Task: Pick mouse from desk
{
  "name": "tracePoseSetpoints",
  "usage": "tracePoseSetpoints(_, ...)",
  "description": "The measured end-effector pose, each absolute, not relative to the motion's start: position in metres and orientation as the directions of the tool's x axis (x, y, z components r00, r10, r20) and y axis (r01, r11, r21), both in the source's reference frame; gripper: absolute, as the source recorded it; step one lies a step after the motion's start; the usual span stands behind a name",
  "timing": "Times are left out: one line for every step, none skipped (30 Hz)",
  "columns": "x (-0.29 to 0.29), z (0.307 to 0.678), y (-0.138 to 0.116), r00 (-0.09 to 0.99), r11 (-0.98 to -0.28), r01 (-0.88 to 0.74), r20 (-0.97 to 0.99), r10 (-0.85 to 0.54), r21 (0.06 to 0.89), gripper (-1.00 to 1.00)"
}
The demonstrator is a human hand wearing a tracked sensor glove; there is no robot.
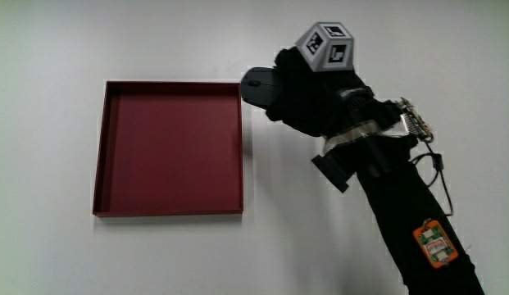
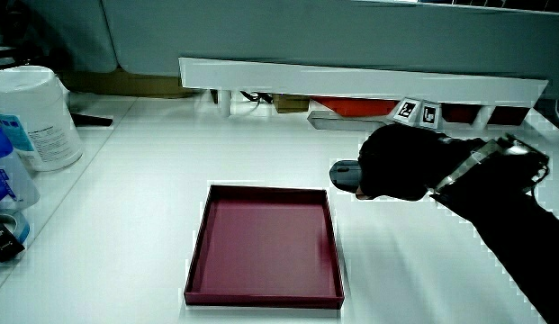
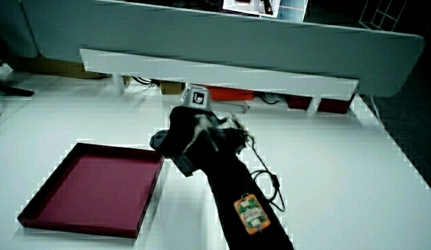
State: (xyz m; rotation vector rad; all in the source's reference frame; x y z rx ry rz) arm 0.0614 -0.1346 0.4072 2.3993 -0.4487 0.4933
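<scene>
A dark grey mouse point(image 1: 254, 86) lies beside the corner of the dark red tray point(image 1: 242, 156) that is farthest from the person. Only its front end shows, in the main view and in both side views point(image 2: 343, 173) point(image 3: 158, 141). The black-gloved hand point(image 1: 297, 97) covers the rest of the mouse, its fingers curled down around the body. The patterned cube point(image 1: 326, 45) sits on the back of the hand. In both side views the hand point(image 2: 401, 164) point(image 3: 193, 133) is low at the table, just past the tray point(image 2: 261, 295) point(image 3: 82, 225). Whether the mouse is off the table cannot be seen.
The shallow square tray holds nothing. A white tub point(image 2: 36, 112) and a blue bottle point(image 2: 4, 175) stand at the table's edge. A low white partition point(image 2: 351, 76) point(image 3: 215, 69) runs along the table's end. A cable point(image 1: 438, 168) and an orange tag point(image 1: 434, 244) hang on the forearm.
</scene>
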Motion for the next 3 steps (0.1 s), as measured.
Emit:
tracePoseSetpoints(0.0562,0.4037,-0.1331,0.861,-0.734,-0.45,0.467,-0.205,0.509,1.0)
tracePoseSetpoints(0.0513,0.4003,-0.1314,0.846,-0.733,-0.47,0.487,-0.215,0.492,1.0)
tracePoseSetpoints(0.0468,0.4022,-0.1308,0.842,-0.726,-0.479,0.492,-0.221,0.493,1.0)
